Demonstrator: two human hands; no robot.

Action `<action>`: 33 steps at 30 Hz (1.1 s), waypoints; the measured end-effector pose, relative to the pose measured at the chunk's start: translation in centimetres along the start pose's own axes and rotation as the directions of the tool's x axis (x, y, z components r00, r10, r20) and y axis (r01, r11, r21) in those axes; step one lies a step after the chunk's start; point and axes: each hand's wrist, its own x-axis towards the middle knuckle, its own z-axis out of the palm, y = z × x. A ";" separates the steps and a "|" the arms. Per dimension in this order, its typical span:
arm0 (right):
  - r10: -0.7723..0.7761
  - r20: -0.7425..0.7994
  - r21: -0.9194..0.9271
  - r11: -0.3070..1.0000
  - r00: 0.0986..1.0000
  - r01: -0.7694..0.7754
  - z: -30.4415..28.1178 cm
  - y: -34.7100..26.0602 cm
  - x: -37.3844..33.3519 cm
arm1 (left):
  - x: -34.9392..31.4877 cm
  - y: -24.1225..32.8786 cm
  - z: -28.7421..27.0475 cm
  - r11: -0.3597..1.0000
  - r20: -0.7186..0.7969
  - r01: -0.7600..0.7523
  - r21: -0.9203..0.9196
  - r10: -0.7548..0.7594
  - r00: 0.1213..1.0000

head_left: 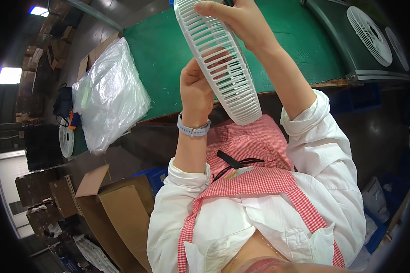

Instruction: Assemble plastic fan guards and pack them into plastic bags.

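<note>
- The white plastic slatted grille (230, 77), ring-shaped and seen nearly edge-on, is held aloft in front of the torso; its upper end meets the picture's top edge.
- The lower rim of the grille points toward the red-and-white checked cloth apron (255, 182) and shows past the table's near edge.
- The right hand (248, 22) is closed on the upper part of the grille, thumb laid across the rim.
- The left hand (198, 86) is partly curled at the grille's left side, its fingers visible through the slats; whether it grips cannot be told.
- The green flat-topped worktable (161, 63) extends beneath both hands; bare surface shows on either side of the grille.
- To the left, the clear plastic sheeting pile (111, 91) bounds that surface and overhangs the near edge.
- To the right, the grey metal rail (378, 76) bounds a dark surface carrying a white round slatted grille (369, 35).
- Below the near edge, at left, stands the open brown cardboard box (123, 214), flaps raised.
</note>
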 end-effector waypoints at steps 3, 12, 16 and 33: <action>-0.044 -0.044 -0.027 0.999 0.998 0.043 -0.5 0.2 -0.1 | 0.7 -0.7 0.5 0.992 -0.002 -0.075 0.106 0.076 0.997; -0.006 -0.122 0.120 0.993 0.993 0.021 -0.6 -0.1 -0.7 | 1.5 -3.3 1.7 0.875 -0.139 -0.271 0.401 0.350 0.926; 0.005 -0.152 0.115 0.993 0.988 0.012 -0.7 -0.2 -0.8 | 1.2 -3.6 2.8 0.801 -0.155 -0.294 0.522 0.428 0.891; -0.054 -0.267 0.084 0.993 0.962 0.079 -1.6 1.0 0.1 | 1.6 -3.7 1.8 0.761 -0.071 -0.263 0.593 0.375 0.924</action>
